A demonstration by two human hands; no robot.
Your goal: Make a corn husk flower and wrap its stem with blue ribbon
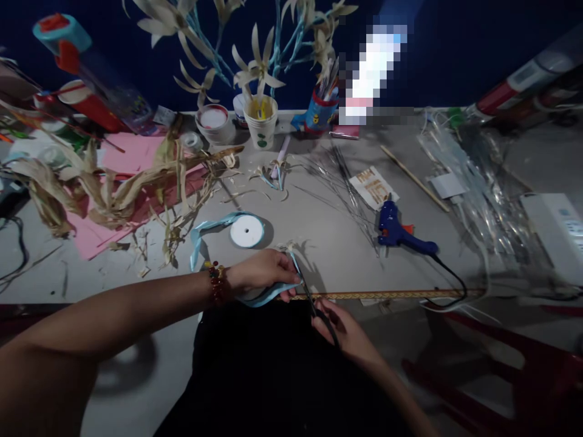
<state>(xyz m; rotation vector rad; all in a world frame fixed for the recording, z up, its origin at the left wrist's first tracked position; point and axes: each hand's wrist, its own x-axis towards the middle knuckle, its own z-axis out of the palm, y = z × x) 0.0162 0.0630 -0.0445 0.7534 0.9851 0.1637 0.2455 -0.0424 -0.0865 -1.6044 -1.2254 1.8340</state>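
Note:
My left hand pinches a light blue ribbon and what looks like a thin stem with small pale petals at its top, near the table's front edge. In my right hand is a pair of dark scissors, fingers in the handles. Their blades point up and left and reach the ribbon beside my left fingertips; whether they touch it I cannot tell. Behind my left hand lies a white ribbon spool, with a loose blue length trailing left from it and down the table edge.
At the right lie a blue glue gun with its cord, a wooden stick and clear plastic packets. Thin wires spread mid-table. Dried husks cover pink sheets at the left. Paper cups with husk flowers stand behind.

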